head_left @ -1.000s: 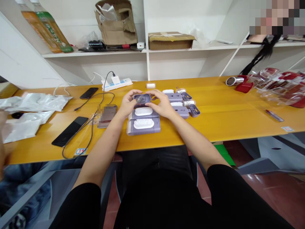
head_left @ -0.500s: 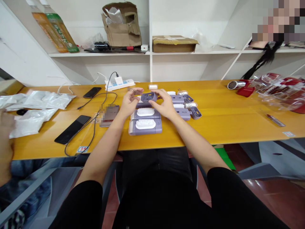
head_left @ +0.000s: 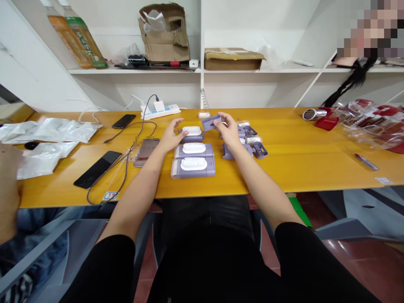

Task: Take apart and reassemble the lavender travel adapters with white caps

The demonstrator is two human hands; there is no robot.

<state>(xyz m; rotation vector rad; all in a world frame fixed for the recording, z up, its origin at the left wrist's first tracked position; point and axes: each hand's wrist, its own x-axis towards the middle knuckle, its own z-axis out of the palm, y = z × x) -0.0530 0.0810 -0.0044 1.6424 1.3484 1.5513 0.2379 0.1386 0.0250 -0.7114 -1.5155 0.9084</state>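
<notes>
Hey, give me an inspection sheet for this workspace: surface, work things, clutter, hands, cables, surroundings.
Surface: yellow-brown table; number labels near its front edge.
Work things: two purple brush units, one behind the other; third unit beyond; purple parts to the right; coil spring seen against the shelving.
Clutter: phones and plastic packets at left; red-and-clear plastic items at right.
Hands: left hand at the third unit's left end, grip unclear; right hand holding a purple cap.
Cables: dark cable looping past the phones; power strip behind.
Surroundings: shelving with bottles and cardboard boxes; another person's arm at left.
</notes>
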